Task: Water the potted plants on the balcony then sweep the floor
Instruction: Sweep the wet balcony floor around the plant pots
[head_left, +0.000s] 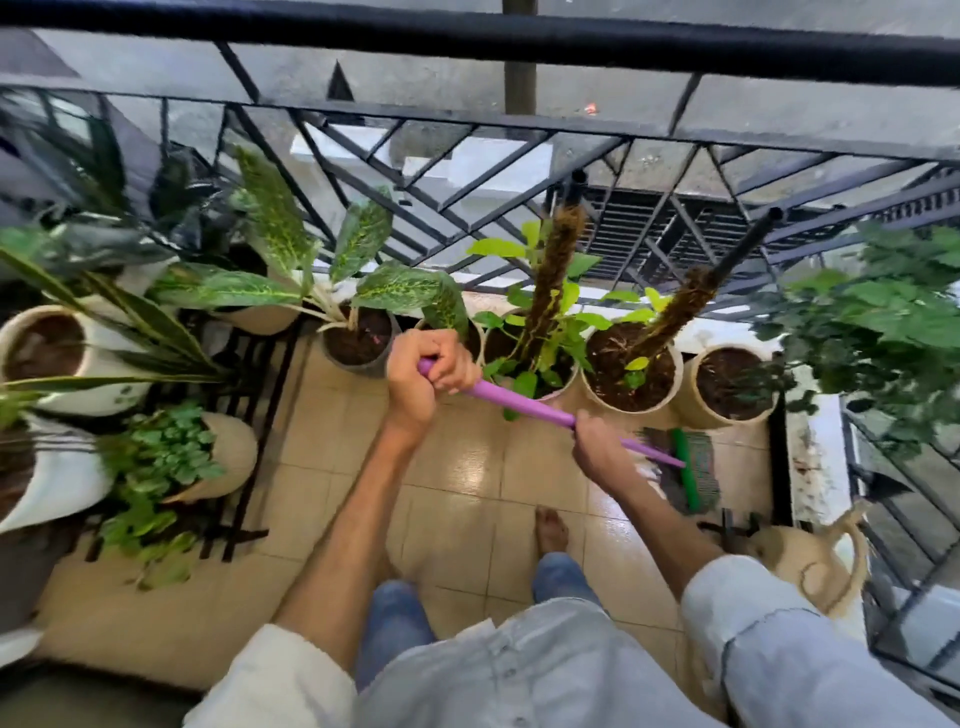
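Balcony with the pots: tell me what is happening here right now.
A person is sweeping the beige tiled floor. The left hand grips the top of a purple plastic broom handle, and the right hand grips it lower down. The green broom head sits on the tiles near the right-side cream round plant pots. A beige woven handled basket rests on the floor at right.

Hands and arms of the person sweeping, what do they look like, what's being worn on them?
Both hands, the left hand and right hand, are bare: no gloves, rings or watch show. The forearms are uncovered, with pale whitish shirt sleeves pushed up toward the elbows.
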